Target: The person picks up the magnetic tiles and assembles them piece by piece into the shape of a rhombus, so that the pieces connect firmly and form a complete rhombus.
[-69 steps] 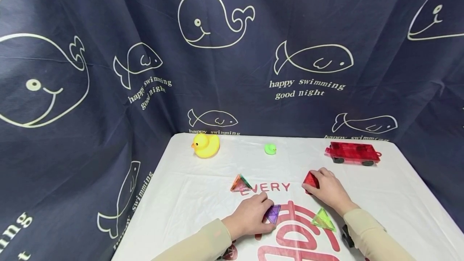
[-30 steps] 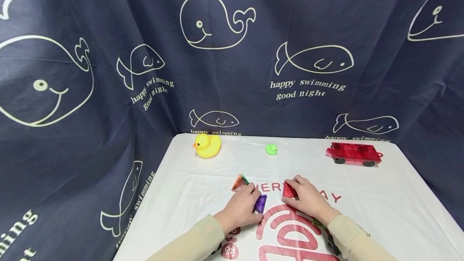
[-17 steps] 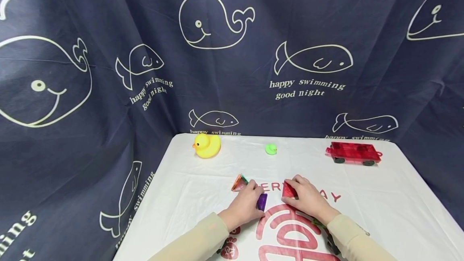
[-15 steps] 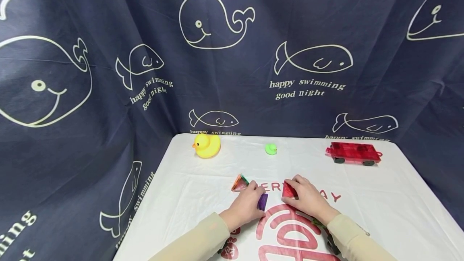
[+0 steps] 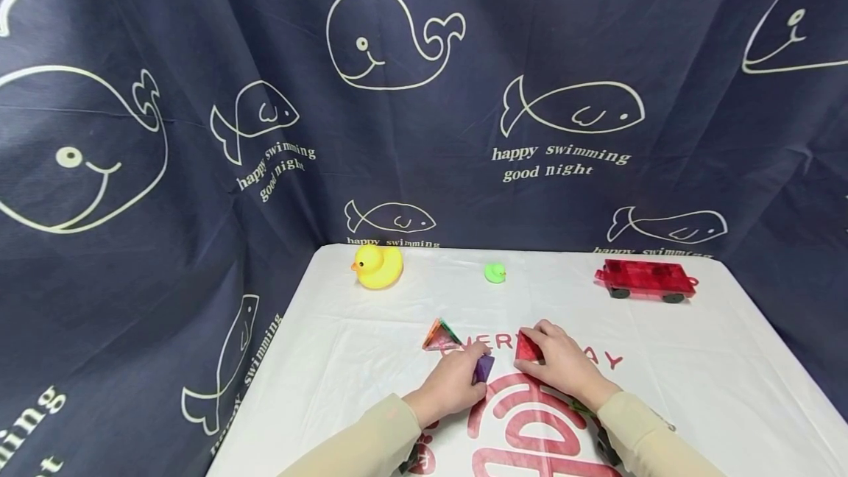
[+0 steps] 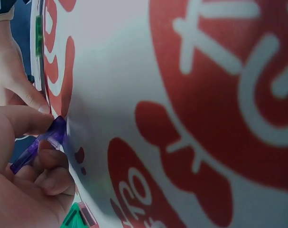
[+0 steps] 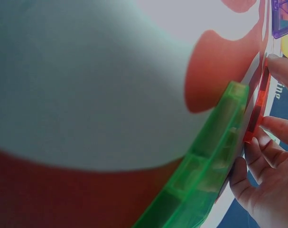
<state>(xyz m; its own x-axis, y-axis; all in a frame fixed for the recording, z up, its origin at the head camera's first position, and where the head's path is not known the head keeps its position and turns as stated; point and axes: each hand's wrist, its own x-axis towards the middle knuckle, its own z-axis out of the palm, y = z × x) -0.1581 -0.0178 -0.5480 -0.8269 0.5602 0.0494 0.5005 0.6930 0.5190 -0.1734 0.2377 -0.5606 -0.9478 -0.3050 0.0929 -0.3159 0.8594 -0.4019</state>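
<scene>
My left hand (image 5: 453, 381) pinches a purple translucent triangular magnetic tile (image 5: 484, 368), tilted up off its flat face between thumb and fingers. In the left wrist view, the purple tile (image 6: 52, 134) shows edge-on. To its right, my right hand (image 5: 563, 363) grips a red triangular magnetic tile (image 5: 526, 348), held on edge by the thumb and fingertips. A small gap separates the two tiles in the head view. Behind the left hand stand joined orange and green tiles (image 5: 439, 335). A yellow-green tile (image 7: 205, 156) lies close under the right wrist, mostly hidden in the head view.
Along the back of the white-covered table (image 5: 331, 366) are a yellow rubber duck (image 5: 377, 266), a small green duck (image 5: 495, 272) and a red wheeled toy car base (image 5: 645, 280). A dark blue curtain (image 5: 424, 146) with whale and fish prints hangs behind and at the sides.
My right hand has carried the red tile leftward, then held still. The left hand first shifted left with the purple tile, tilted it upright, and has lately come slightly right and nearer.
</scene>
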